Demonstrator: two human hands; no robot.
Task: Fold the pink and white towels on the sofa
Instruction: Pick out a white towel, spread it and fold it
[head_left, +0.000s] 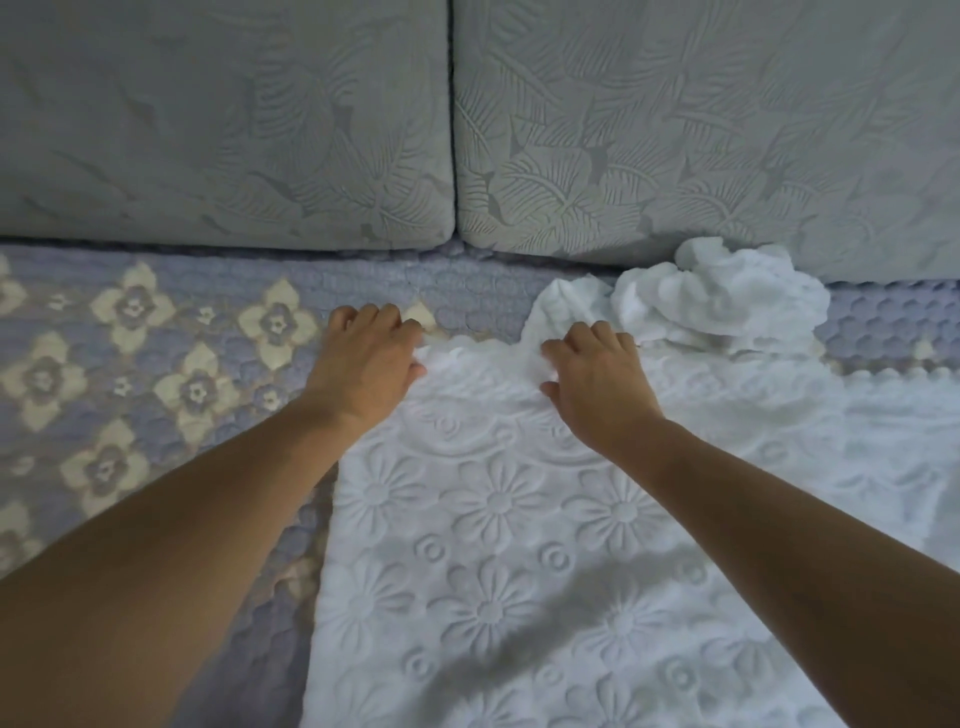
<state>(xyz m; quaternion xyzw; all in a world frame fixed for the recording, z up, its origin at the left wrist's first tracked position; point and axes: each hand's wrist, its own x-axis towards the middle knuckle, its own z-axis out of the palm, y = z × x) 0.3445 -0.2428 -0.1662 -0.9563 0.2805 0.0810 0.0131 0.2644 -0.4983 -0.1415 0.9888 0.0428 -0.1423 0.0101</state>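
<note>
A white towel (498, 519) with an embossed flower pattern lies spread flat on the sofa seat, filling the lower middle and right. My left hand (366, 358) pinches its far left corner with curled fingers. My right hand (597, 376) grips the far edge a little to the right, bunching the cloth. Behind my right hand a second white towel (727, 299) lies crumpled against the back cushion. No pink towel is in view.
The sofa seat wears a lilac quilted cover (130, 374) with cream flowers, bare on the left. Two grey leaf-patterned back cushions (234, 130) stand along the far side, meeting at a seam above my left hand.
</note>
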